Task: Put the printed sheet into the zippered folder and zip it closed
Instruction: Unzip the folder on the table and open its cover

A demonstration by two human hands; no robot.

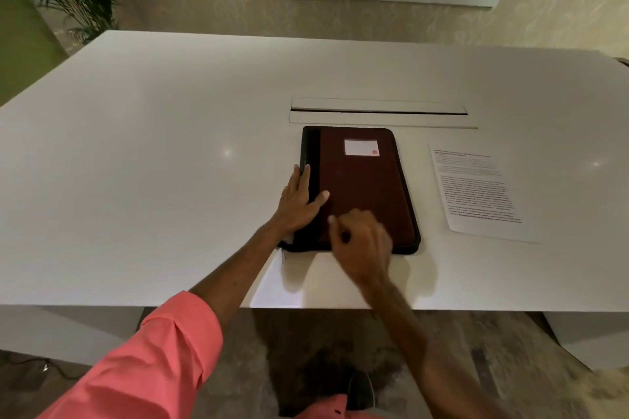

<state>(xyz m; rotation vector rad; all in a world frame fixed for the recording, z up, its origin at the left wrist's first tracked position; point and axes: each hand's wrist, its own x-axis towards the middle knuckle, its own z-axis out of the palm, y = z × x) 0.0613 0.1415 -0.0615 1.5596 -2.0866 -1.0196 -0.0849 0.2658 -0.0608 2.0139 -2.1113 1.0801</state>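
Here both hands (335,218) rest on the closed folder (366,180), sheet (476,190) alongside.

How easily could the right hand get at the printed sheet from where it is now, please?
Probably easily: the right hand sits at the folder's near edge, and the printed sheet lies uncovered beside it on the table, with nothing between.

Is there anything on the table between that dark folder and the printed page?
No. In the head view, only bare white table separates the folder from the printed sheet.

Dim warm indoor light, small ceiling-light glints on the glossy table (170,146), wide-angle bending at edges, slightly soft focus
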